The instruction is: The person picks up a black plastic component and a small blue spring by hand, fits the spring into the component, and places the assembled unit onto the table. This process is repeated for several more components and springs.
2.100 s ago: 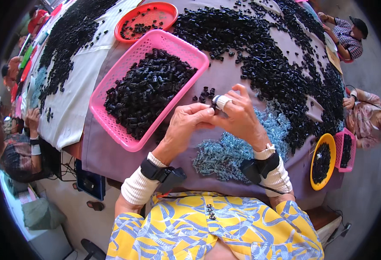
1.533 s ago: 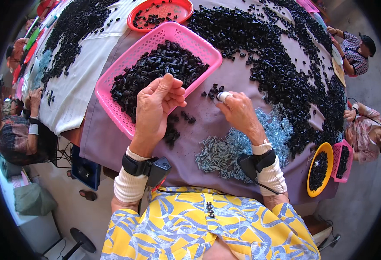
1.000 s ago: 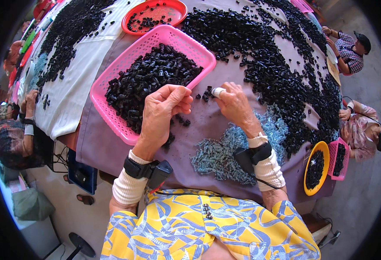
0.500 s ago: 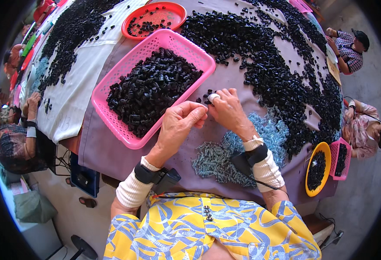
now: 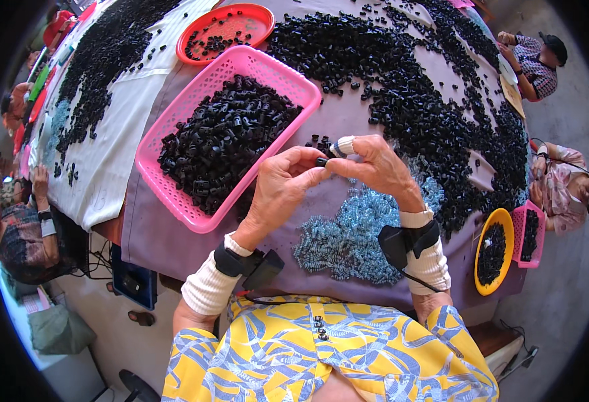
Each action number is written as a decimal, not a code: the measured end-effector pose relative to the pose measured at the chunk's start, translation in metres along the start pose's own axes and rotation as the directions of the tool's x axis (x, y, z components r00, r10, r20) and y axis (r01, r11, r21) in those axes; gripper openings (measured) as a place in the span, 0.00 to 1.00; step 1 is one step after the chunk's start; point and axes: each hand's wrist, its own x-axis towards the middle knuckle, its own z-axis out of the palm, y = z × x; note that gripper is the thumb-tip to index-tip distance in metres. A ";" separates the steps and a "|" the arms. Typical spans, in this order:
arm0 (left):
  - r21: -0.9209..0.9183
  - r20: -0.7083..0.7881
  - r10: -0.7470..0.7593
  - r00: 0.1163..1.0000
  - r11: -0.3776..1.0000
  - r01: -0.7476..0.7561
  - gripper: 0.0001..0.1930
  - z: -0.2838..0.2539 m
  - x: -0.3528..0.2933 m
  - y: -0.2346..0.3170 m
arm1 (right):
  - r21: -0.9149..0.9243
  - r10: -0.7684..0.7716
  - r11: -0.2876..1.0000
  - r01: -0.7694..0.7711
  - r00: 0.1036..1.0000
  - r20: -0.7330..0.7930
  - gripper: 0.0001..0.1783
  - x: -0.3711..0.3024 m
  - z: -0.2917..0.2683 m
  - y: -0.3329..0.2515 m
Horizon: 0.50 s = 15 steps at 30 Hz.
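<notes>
Both hands meet in front of me over the table. My left hand (image 5: pixel 281 184) pinches a small black plastic part (image 5: pixel 321 161) between thumb and forefinger. Fingers curled, my right hand (image 5: pixel 375 167) closes on the same part from the other side; a white wrap covers one of its fingers. Just beyond the fingertips lie a few loose black parts (image 5: pixel 319 142). Left of my hands stands a pink basket (image 5: pixel 148 157), heaped with black plastic parts (image 5: pixel 227 137). Between my forearms spreads a pile of small bluish metal springs (image 5: pixel 348 238).
Black parts (image 5: pixel 402 87) cover much of the cloth at the far right. A red tray (image 5: pixel 266 23) stands behind the basket. At the right edge are a yellow bowl (image 5: pixel 507 234) and a small pink basket (image 5: pixel 540 231). Other people sit around the table.
My right hand has come back toward me and turned, its fingertips now meeting my left hand's at a black part. The view has shifted slightly.
</notes>
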 end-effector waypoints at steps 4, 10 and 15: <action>-0.117 0.034 -0.111 0.993 0.987 0.114 0.08 -0.006 -0.001 -0.005 | -0.069 0.003 0.998 -0.004 1.000 -0.016 0.13 -0.004 0.001 0.017; -0.174 0.050 -0.255 0.966 0.950 0.260 0.07 -0.011 -0.007 -0.023 | -0.689 0.004 0.723 0.056 0.996 0.085 0.09 -0.030 0.013 0.050; -0.258 0.056 -0.262 0.963 0.928 0.268 0.06 -0.013 -0.007 -0.024 | -0.581 -0.065 0.814 -0.001 0.994 -0.093 0.06 -0.016 0.013 0.050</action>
